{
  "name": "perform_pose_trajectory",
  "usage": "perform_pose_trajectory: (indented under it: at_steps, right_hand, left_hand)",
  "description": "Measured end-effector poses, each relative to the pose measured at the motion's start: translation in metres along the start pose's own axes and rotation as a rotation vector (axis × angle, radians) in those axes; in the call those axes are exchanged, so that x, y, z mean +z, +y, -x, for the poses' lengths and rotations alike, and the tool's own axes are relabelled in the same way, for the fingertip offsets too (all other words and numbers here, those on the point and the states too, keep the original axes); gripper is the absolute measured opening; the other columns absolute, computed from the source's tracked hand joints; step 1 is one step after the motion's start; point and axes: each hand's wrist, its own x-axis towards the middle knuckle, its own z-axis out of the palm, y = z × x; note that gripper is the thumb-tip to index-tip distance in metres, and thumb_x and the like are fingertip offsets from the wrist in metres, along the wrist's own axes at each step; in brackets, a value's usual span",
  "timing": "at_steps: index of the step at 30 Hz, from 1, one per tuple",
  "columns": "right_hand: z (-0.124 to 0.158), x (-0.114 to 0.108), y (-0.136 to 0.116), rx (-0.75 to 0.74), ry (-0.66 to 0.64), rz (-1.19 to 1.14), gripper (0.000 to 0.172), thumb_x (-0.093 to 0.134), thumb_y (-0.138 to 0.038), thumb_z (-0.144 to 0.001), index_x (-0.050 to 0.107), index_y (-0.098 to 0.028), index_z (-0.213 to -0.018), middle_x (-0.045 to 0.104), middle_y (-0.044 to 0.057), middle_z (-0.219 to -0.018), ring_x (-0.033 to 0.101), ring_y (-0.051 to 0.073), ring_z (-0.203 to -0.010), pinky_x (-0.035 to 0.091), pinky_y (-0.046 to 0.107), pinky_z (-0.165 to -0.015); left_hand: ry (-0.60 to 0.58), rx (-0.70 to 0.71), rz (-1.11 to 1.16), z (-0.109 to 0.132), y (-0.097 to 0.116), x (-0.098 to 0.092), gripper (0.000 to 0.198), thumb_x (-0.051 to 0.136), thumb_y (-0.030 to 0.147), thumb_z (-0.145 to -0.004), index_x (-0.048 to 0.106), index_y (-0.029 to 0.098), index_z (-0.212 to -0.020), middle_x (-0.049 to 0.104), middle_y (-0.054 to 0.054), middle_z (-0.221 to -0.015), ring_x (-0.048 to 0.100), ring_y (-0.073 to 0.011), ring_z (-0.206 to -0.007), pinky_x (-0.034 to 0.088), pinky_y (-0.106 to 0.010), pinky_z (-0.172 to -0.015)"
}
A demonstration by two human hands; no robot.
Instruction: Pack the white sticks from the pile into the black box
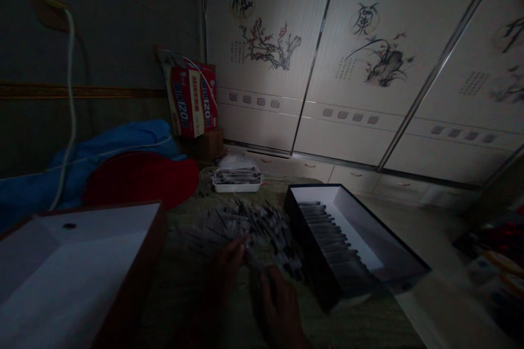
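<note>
My left hand (230,256) is closed, thumb and finger pinching the upper end of a slim pen-like stick (254,259). My right hand (280,302) is closed round the lower end of the same stick, nearer to me. The dim light hides the stick's exact kind. Just beyond my hands, a loose pile of similar thin, dark-tipped sticks (266,223) is spread over the table (245,322). To the right, a black box (368,223) with a white inside holds a row of such sticks (331,234), laid side by side.
On the left stands a large brown-edged box (90,262) with a white inside. A white tray (237,187) of sticks sits at the table's back. Behind are red cloth (139,180), blue cloth (123,142), a red package (190,101), a hanging white cable (71,98) and sliding cabinet doors (262,125).
</note>
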Motion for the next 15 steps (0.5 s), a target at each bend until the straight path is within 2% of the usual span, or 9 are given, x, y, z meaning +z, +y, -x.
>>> perform_pose_trajectory:
  at_steps: [3, 5, 9, 15]
  right_hand:
    - [0.000, 0.000, 0.000, -0.021, 0.044, -0.024, 0.028, 0.038, -0.035, -0.093, 0.061, -0.021, -0.085, 0.062, -0.001, -0.060, 0.055, 0.012, -0.047, 0.037, 0.020, -0.047]
    - [-0.001, -0.001, -0.001, -0.021, 0.048, -0.021, 0.028, 0.038, -0.034, -0.093, 0.061, -0.021, -0.082, 0.062, 0.000, -0.062, 0.056, 0.012, -0.051, 0.038, 0.020, -0.049]
    - [0.000, -0.003, -0.006, -0.030, -0.002, 0.005, 0.030, 0.037, -0.034, -0.092, 0.059, -0.020, -0.076, 0.060, 0.000, -0.061, 0.056, 0.013, -0.053, 0.038, 0.020, -0.051]
    - [0.001, -0.004, -0.008, -0.032, -0.023, 0.014, 0.031, 0.036, -0.034, -0.092, 0.060, -0.021, -0.078, 0.060, 0.001, -0.060, 0.056, 0.013, -0.051, 0.037, 0.021, -0.049]
  left_hand:
    - [-0.040, -0.009, 0.038, -0.004, -0.007, 0.001, 0.032, 0.069, 0.041, -0.060, 0.071, 0.018, -0.083, 0.072, -0.004, -0.074, 0.067, -0.0229, -0.077, 0.053, -0.033, -0.072]
    - [0.008, -0.031, 0.131, -0.006, -0.011, 0.001, 0.031, 0.069, 0.044, -0.060, 0.067, 0.018, -0.079, 0.071, -0.003, -0.070, 0.067, -0.0212, -0.070, 0.053, -0.032, -0.069]
    - [0.076, -0.096, 0.376, -0.003, -0.007, -0.002, 0.035, 0.071, 0.045, -0.058, 0.062, 0.021, -0.081, 0.073, -0.005, -0.083, 0.068, -0.0229, -0.084, 0.053, -0.033, -0.076]
    - [0.041, -0.115, 0.364, 0.003, -0.001, -0.001, 0.036, 0.072, 0.046, -0.061, 0.060, 0.021, -0.084, 0.075, -0.006, -0.083, 0.070, -0.0248, -0.083, 0.054, -0.036, -0.075]
